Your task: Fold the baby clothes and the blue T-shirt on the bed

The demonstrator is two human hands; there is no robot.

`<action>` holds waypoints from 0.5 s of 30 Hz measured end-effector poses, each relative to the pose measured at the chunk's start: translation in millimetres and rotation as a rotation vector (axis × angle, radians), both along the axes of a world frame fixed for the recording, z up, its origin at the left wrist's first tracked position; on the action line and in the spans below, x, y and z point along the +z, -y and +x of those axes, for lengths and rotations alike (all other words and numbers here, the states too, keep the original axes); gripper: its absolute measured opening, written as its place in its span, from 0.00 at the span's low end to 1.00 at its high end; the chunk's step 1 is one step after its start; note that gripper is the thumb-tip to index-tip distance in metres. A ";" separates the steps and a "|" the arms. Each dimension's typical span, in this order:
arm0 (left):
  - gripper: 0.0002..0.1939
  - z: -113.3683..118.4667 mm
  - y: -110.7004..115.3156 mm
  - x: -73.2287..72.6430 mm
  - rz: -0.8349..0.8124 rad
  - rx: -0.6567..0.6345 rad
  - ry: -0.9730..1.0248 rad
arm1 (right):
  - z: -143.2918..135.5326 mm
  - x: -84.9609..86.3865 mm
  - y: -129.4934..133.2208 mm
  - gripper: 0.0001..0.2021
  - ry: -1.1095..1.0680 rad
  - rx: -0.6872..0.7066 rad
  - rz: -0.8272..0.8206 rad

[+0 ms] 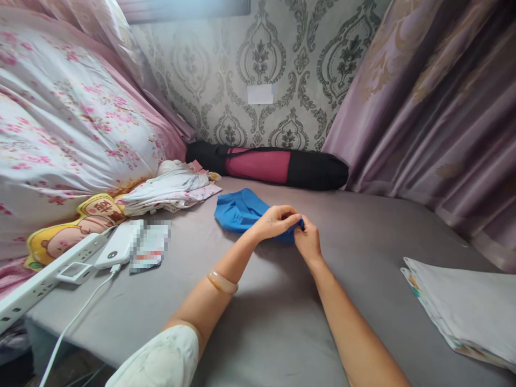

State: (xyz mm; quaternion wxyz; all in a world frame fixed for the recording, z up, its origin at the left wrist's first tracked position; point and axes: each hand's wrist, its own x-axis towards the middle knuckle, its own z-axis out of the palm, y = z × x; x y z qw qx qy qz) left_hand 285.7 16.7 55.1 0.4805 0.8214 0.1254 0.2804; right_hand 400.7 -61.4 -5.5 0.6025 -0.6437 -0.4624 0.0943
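A crumpled piece of blue cloth (239, 210) lies on the grey surface in the middle of the view; its exact kind is not clear. My left hand (274, 222) rests over its right part, with thumb and fingers closed on the edge. Close beside it, my right hand (308, 239) pinches the cloth's right end, where a small dark bit shows between the fingers. The two hands nearly touch at the fingertips. Part of the cloth is hidden beneath my left hand, and the rest spreads out to the left.
A black and pink long bag (258, 165) lies along the wall. Folded clothes (173, 185), a yellow cushion (76, 231), a white power bank (120, 244) and a power strip (48, 282) with a cable are at left. White folded fabric (467, 306) lies at right.
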 end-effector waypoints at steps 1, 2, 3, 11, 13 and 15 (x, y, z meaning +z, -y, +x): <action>0.18 -0.8 1.8 1.2 0.007 0.048 0.012 | 5.0 1.5 0.5 0.15 -0.064 -0.022 -0.018; 0.18 -2.6 2.7 2.8 0.019 0.102 0.022 | 10.6 3.4 1.2 0.16 -0.128 -0.064 -0.024; 0.17 -5.3 2.7 4.7 0.037 0.159 0.028 | 16.7 5.8 2.3 0.16 -0.192 -0.123 -0.021; 0.16 -29.7 -1.5 8.1 -0.103 -0.145 -0.382 | 60.5 37.9 24.3 0.10 -0.629 -0.425 0.109; 0.14 -26.2 5.0 0.8 -0.103 -0.346 -0.592 | 67.0 45.3 29.6 0.07 -0.752 -0.382 0.151; 0.11 -18.9 13.5 -8.4 -0.130 -0.514 -0.782 | 73.2 51.8 34.4 0.05 -0.799 -0.306 0.191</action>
